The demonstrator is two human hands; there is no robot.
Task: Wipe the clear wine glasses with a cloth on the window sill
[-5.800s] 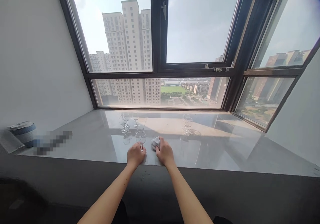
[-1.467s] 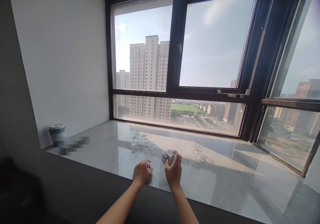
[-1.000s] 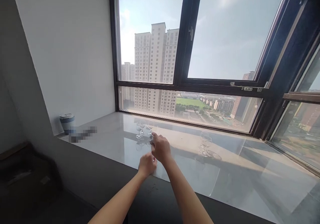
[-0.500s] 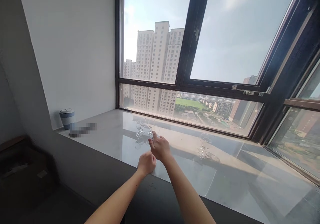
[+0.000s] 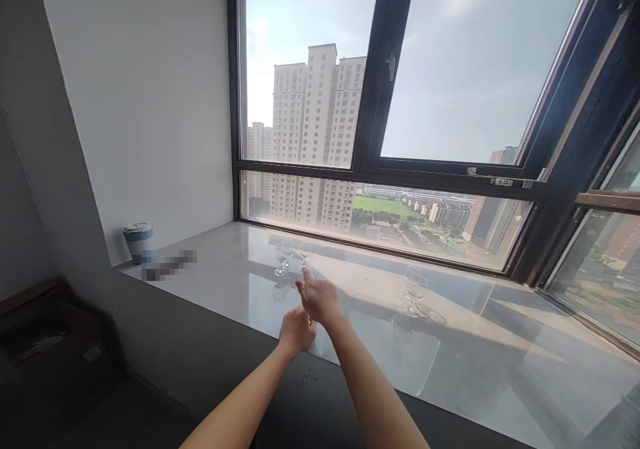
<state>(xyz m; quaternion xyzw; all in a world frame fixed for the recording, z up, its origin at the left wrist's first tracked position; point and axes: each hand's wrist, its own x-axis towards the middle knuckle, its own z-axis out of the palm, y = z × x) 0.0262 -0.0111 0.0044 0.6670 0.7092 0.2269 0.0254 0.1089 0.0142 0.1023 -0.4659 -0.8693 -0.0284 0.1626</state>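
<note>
My left hand point(image 5: 297, 329) is a fist low over the front of the marble window ledge point(image 5: 475, 362), closed on the stem of a clear wine glass that is almost wholly hidden. My right hand point(image 5: 317, 298) sits directly above it, over the glass's bowl. Its fingers are curled, with one finger sticking up. The grey cloth it held a moment ago is hidden inside the grip. Just beyond the hands stand three small wine glasses point(image 5: 289, 256) in a group.
More clear glasses point(image 5: 414, 291) stand to the right on the ledge. A blue-and-white lidded cup point(image 5: 137, 240) and a blurred object point(image 5: 169, 265) are at the ledge's left end by the white wall. Large dark-framed windows point(image 5: 373, 169) close the back.
My right hand has carried the cloth from beside the glass to on top of it, above my left hand. The view has shifted slightly; the glasses on the ledge have not moved.
</note>
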